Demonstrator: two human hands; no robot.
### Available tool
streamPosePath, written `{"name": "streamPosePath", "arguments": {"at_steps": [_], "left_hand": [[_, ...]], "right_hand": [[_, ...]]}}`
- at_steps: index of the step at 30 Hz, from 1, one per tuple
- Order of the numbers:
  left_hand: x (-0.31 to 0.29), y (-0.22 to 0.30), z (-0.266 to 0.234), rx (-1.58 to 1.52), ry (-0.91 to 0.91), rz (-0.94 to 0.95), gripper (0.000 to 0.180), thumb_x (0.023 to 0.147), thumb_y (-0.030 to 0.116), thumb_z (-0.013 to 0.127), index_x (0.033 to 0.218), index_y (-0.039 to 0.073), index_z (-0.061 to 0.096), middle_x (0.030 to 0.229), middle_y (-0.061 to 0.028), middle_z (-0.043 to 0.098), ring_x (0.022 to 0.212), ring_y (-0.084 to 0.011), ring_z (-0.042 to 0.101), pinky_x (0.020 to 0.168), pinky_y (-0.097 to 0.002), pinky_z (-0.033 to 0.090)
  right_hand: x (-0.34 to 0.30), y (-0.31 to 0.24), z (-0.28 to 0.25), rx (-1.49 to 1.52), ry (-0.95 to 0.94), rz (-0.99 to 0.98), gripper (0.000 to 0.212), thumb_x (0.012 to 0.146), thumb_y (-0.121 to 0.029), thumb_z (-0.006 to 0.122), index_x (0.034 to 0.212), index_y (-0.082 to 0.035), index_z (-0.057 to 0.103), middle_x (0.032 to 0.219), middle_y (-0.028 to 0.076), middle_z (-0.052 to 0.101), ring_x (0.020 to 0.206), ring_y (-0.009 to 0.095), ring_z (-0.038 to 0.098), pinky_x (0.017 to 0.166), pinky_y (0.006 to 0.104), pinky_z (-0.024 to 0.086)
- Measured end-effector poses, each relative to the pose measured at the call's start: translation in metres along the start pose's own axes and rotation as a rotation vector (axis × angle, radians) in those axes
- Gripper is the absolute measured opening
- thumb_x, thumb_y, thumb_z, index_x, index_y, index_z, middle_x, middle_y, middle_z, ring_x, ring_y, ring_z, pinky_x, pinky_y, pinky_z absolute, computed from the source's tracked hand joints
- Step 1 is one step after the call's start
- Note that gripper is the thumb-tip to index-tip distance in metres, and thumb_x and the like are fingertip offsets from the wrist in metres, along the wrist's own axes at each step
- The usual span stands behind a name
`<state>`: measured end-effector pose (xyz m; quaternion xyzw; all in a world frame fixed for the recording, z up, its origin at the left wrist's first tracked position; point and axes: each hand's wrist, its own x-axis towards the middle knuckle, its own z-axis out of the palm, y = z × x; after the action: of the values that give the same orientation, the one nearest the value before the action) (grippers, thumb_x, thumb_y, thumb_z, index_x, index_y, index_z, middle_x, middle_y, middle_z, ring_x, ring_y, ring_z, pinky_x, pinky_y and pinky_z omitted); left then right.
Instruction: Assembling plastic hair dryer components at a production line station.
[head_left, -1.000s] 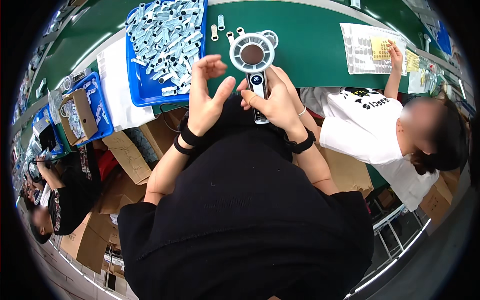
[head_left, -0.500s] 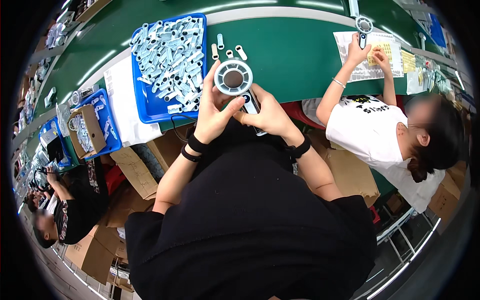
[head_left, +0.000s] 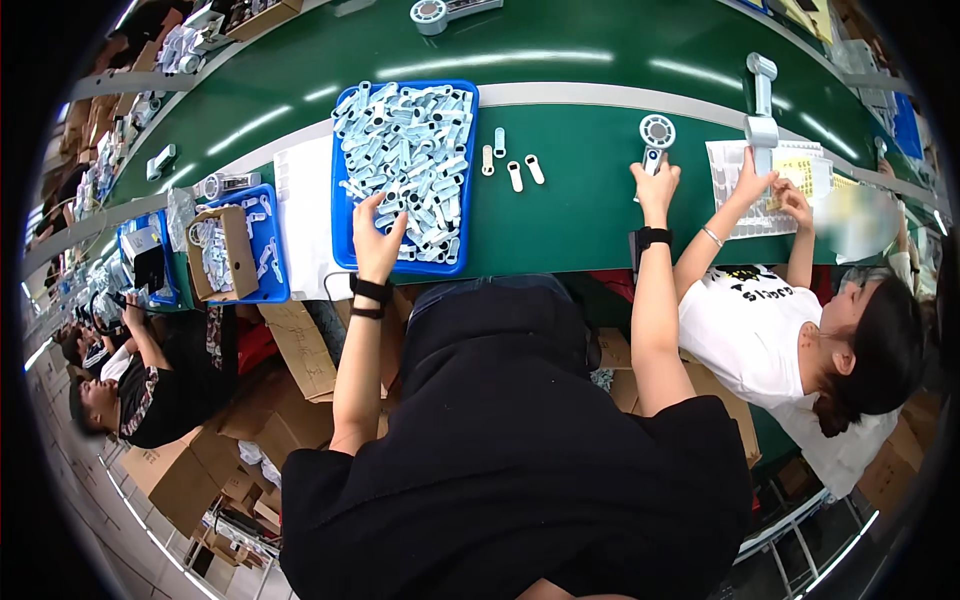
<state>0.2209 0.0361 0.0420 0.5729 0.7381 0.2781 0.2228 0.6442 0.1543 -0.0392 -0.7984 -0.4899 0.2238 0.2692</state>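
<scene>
On the right, my right hand (head_left: 656,188) grips the handle of a small handheld fan (head_left: 657,132), its round grey head pointing away from me over the green table. My left hand (head_left: 379,240) reaches over the front left part of a blue tray (head_left: 343,228), thumb and fingers apart. The tray is heaped with pale blue-white plastic pieces (head_left: 410,130), each with a dark oval window. Whether my left fingertips touch any piece I cannot tell. Several similar loose pieces (head_left: 515,176) lie on the table just right of the tray.
A co-worker at the right holds another fan (head_left: 761,130) over a white sheet (head_left: 735,165) with yellow labels. On the left are a cardboard box (head_left: 237,262) of parts and a smaller blue tray (head_left: 268,200). A fan (head_left: 430,12) lies on the table's far side.
My hands have moved apart. The fan has gone right in my right hand, while my left hand has let go of it and moved over the tray. The view has shifted too.
</scene>
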Motion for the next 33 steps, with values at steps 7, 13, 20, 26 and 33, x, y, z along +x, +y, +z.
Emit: {"name": "streamPosePath", "arguments": {"at_steps": [7,13,20,26,33], "left_hand": [[0.068,0.012,0.049,-0.117,0.049,0.052,0.031,0.071,0.013,0.068,0.1,0.008,0.058,0.097,-0.0102,0.056,0.095,-0.027,0.051,0.081,-0.0358,0.042],[0.087,0.016,0.064,0.32,0.121,0.181,0.028,0.069,0.013,0.069,0.095,0.011,0.061,0.085,-0.0054,0.057,0.084,-0.0238,0.052,0.075,-0.0362,0.039],[0.085,0.013,0.05,0.15,0.048,0.125,0.021,0.066,0.013,0.072,0.085,0.01,0.063,0.08,-0.0037,0.058,0.08,-0.0242,0.052,0.071,-0.0341,0.04],[0.084,0.016,0.04,0.002,0.139,0.119,0.02,0.065,0.008,0.073,0.082,0.005,0.065,0.075,-0.0065,0.059,0.071,-0.0225,0.053,0.064,-0.0308,0.042],[0.073,0.049,0.01,-0.53,0.006,-0.207,0.014,0.076,0.004,0.067,0.089,0.001,0.062,0.088,-0.0085,0.064,0.075,-0.0114,0.06,0.056,-0.0212,0.047]], "right_hand": [[0.009,-0.026,-0.007,-0.195,0.15,0.112,0.072,0.065,-0.029,0.071,0.123,0.0,0.04,0.109,0.023,0.038,0.104,0.037,0.039,0.089,0.0454,0.035],[0.055,-0.161,0.018,-0.053,-0.137,-0.698,0.069,0.071,-0.021,0.066,0.13,-0.006,0.033,0.12,0.021,0.038,0.111,0.036,0.039,0.094,0.0407,0.035],[0.156,-0.242,0.137,-0.44,-0.157,-1.047,0.069,0.07,-0.018,0.064,0.131,-0.009,0.034,0.131,0.015,0.037,0.118,0.031,0.039,0.096,0.0391,0.035],[0.166,-0.268,0.16,-0.73,-0.378,-0.884,0.056,0.07,-0.017,0.064,0.122,-0.008,0.047,0.12,0.013,0.051,0.11,0.029,0.049,0.092,0.0399,0.039],[0.106,-0.216,0.091,0.369,-0.781,-0.368,0.027,0.078,-0.016,0.06,0.097,0.002,0.051,0.081,0.012,0.061,0.076,0.02,0.062,0.065,0.0354,0.051]]}}
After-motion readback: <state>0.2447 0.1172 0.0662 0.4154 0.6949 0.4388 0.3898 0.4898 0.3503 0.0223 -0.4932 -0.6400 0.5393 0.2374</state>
